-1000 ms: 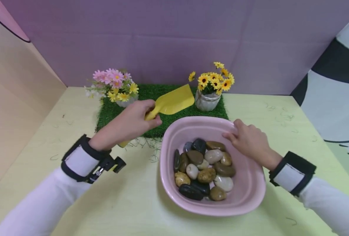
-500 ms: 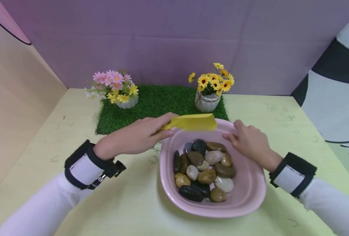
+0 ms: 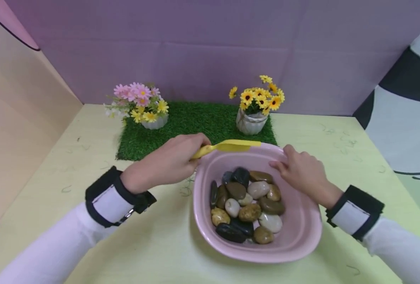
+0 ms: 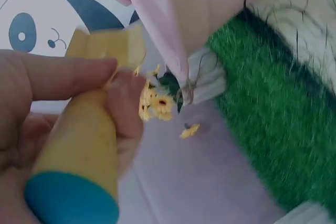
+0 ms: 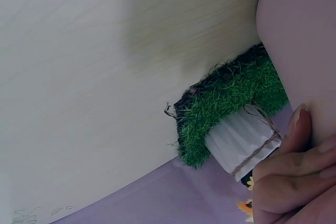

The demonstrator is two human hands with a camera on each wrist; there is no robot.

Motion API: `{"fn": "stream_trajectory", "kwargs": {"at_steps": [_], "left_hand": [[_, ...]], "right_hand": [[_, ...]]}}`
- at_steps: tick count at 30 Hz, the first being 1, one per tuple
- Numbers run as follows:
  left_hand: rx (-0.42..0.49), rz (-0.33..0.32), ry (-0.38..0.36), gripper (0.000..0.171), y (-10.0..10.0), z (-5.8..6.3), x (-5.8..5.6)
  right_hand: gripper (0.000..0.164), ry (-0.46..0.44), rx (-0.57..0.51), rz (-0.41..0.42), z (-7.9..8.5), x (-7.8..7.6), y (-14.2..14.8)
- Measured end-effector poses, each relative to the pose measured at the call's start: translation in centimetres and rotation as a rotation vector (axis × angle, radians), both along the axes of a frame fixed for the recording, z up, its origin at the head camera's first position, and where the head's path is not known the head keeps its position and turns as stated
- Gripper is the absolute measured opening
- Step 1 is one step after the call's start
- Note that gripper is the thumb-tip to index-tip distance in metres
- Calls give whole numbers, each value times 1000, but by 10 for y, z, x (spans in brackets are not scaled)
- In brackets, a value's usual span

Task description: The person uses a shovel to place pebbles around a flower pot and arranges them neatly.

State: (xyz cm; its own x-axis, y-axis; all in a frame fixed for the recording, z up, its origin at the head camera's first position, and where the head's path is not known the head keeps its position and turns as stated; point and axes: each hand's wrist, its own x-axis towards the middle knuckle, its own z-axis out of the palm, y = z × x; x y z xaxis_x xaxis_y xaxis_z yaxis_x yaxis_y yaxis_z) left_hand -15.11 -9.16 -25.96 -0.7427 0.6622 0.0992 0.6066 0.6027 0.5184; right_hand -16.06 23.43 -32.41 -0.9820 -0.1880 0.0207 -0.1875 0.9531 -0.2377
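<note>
My left hand (image 3: 170, 159) grips the handle of a yellow toy shovel (image 3: 232, 145), whose blade reaches right, over the far rim of a pink basin (image 3: 300, 225). In the left wrist view thumb and fingers close round the yellow handle, which ends in a blue cap (image 4: 71, 199). My right hand (image 3: 302, 173) holds the basin's far right rim, thumb on the inside; the right wrist view has its fingers (image 5: 294, 177) against the outer wall. Several smooth pebbles (image 3: 249, 212) in brown, white, black and tan lie in the basin, which looks tilted toward me.
Behind the basin lies a green artificial grass mat (image 3: 195, 122). On it stand a white pot of pink and yellow flowers (image 3: 142, 100) and a pot of yellow flowers (image 3: 259, 98). Loose grass strands dot the pale table (image 3: 142, 244). A purple backdrop (image 3: 213, 63) rises behind.
My left hand has brought the shovel down and right from over the mat to the basin's far rim, its blade turning edge-on. Basin, pebbles and right hand stay put.
</note>
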Motion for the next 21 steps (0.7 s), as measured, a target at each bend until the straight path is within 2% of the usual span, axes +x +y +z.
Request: {"fn": "stream_trajectory", "kwargs": {"at_steps": [3, 6, 9, 12, 15, 17, 19, 21], "left_hand": [[-128, 19, 46, 29, 3, 5, 8], [-284, 19, 36, 38, 8, 12, 20], [-373, 15, 19, 43, 13, 16, 31], [-403, 22, -26, 47, 16, 16, 36], [-404, 38, -110, 57, 15, 14, 34], [-395, 40, -137, 56, 13, 13, 31], [-386, 38, -98, 47, 11, 12, 27], [-387, 40, 17, 36, 11, 11, 24]], "right_hand": [[38, 9, 4, 6, -1, 0, 1], [39, 22, 16, 12, 0, -1, 2], [39, 25, 23, 14, 1, -2, 1], [39, 10, 16, 11, 0, -2, 1], [40, -3, 14, 10, 0, -2, 0], [41, -10, 16, 9, -1, -2, 0], [41, -9, 22, 9, 0, -2, 0], [41, -6, 24, 13, 0, -2, 0]]}}
